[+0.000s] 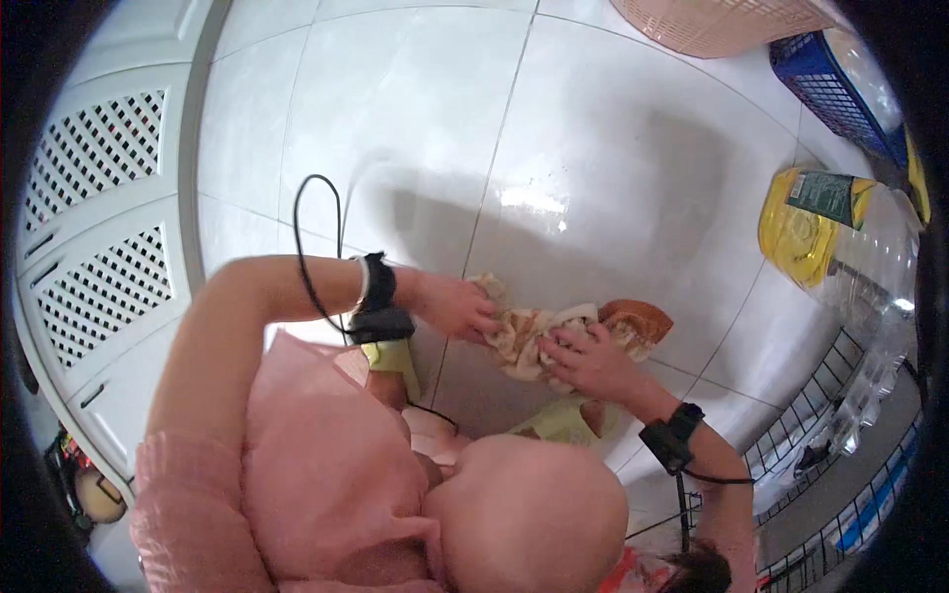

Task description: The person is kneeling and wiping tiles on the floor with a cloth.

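Observation:
A bunched, cream-and-brown cloth lies low over the tiled floor, twisted into folds. Its right end spreads into a flat orange-brown flap. My left hand has its fingers curled into the cloth's left part. From the right, my right hand grips the middle folds, its fingers pressed into the fabric. Each wrist wears a black strapped device with a cable. My fingertips are partly buried in the folds. Below the cloth show my feet in pale yellow slippers.
White cabinets with lattice doors line the left. At the right stand a bottle of yellow liquid, clear plastic bottles and a black wire rack. A pink basket and a blue crate are farther off. Dark specks mark the floor tile.

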Available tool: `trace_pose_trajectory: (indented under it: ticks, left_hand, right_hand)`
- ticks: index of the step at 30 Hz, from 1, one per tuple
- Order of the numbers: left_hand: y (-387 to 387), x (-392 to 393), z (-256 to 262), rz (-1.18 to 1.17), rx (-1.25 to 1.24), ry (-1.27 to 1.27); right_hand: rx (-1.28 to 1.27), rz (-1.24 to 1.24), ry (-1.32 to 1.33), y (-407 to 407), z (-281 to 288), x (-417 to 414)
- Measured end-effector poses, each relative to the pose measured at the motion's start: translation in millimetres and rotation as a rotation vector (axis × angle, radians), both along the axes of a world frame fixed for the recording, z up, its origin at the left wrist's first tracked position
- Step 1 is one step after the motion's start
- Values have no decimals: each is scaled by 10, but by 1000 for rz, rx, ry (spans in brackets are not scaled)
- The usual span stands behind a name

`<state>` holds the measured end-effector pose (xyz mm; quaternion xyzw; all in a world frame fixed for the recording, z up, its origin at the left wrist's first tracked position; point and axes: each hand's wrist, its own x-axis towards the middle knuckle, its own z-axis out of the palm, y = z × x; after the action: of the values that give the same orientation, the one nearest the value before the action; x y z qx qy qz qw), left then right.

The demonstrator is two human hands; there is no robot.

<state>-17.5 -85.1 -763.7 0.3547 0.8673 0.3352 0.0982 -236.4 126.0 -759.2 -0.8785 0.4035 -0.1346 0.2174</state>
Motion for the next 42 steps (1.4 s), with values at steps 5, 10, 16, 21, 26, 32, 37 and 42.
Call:
trace_pose_trajectory:
  ticks: [5,10,16,21,26,32,37,42]
  left_hand:
    - [-554,-365,-175,316,31,-195]
    - [-1203,-757,35,476,-300,86]
    - [-229,-454,335,284,9,-44]
    - [148,31,-125,-45,-99,-221]
    - [-394,-620,-292,401,109,-460]
    - [-500,-1150,262,786,-142,-190]
    - [290,-1744,902,401,270,-853]
    - [862,-2064,223,315,3,-229]
  right_hand:
    - [-44,-287,42,-775,-49,-184]
    - [-55,-540,-50,-1475,-76,-609]
    - [-149,-252,-8,-187,135,-566]
    - [18,-92,-87,99,-50,-286]
    - [-49,-496,-9,-462,-155,-494]
    - [-315,-859,-112,-697,57,-834]
    - [-430,-1199,-115,262,406,-932]
    - [-228,-1628,293,762,116,-1266]
